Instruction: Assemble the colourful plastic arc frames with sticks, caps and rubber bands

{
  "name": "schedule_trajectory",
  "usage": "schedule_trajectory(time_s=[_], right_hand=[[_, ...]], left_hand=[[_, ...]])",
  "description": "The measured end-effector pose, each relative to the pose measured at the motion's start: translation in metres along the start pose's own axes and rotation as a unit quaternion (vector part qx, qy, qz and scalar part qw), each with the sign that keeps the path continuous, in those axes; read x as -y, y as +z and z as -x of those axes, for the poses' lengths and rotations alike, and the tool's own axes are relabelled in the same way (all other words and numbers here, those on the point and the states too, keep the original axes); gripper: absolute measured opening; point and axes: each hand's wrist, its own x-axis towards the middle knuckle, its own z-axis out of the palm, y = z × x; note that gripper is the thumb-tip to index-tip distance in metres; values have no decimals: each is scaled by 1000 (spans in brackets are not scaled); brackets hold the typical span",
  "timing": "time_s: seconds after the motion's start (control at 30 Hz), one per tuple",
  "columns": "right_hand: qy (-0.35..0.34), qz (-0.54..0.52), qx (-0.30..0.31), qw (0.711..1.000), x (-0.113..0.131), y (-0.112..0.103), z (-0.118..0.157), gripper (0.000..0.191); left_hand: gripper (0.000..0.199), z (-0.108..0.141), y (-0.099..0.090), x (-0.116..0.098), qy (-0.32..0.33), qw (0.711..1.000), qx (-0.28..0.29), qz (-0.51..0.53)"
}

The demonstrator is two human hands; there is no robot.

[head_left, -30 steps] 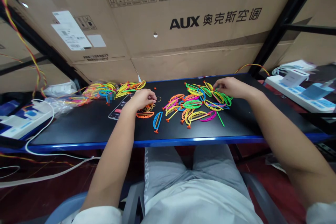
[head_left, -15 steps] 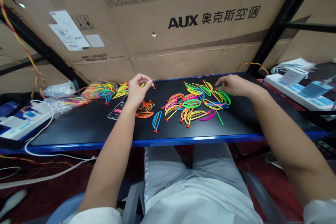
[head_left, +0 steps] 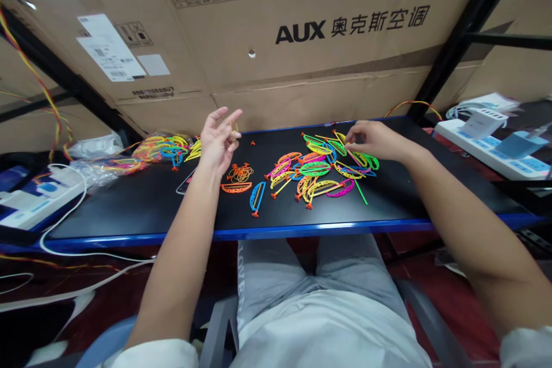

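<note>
My left hand [head_left: 222,141] is raised over the table with the palm turned up and two fingers stretched out. A thin yellowish loop, seemingly a rubber band [head_left: 235,126], shows between its fingers and thumb. My right hand [head_left: 368,137] is at the back right of a pile of colourful plastic toy bows [head_left: 314,169], fingers bent and tips together; what they pinch, if anything, is hidden. Loose rubber bands [head_left: 241,174] lie in a small heap with orange bits, near an orange bow [head_left: 236,188] and a blue bow [head_left: 257,198].
A phone [head_left: 184,183] lies partly behind my left forearm. Plastic bags of bows [head_left: 159,148] sit at the back left. Power strips stand at the left [head_left: 38,204] and right [head_left: 487,146]. A large cardboard box [head_left: 310,80] closes off the back.
My left hand has turned from palm down to palm up, moved slightly left and stretched out its fingers. My right hand has shifted slightly left over the pile.
</note>
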Motion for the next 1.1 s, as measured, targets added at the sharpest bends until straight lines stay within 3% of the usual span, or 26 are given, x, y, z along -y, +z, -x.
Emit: schedule_trajectory(time_s=[0.1, 0.17, 0.37, 0.6, 0.73, 0.87, 1.1], right_hand=[[-2, -40, 117, 992, 20, 6, 2, 27], [9, -21, 156, 987, 32, 11, 3, 23], [45, 29, 187, 981, 38, 16, 6, 16], [35, -2, 216, 976, 23, 16, 6, 11], [5, -12, 203, 979, 30, 16, 6, 5], [-10, -53, 166, 985, 39, 13, 7, 2], [-49, -176, 2, 983, 47, 12, 4, 9]], left_hand=[[65, 7, 12, -4, -6, 998, 36, -53], [75, 11, 18, -6, -19, 996, 57, -72], [95, 15, 22, -5, -38, 991, 108, -69], [85, 17, 28, -4, -51, 985, 130, -103], [77, 18, 30, 2, -30, 976, 128, -171], [68, 22, 31, 11, -13, 944, 197, -265], [60, 26, 36, 10, 36, 936, 188, -296]])
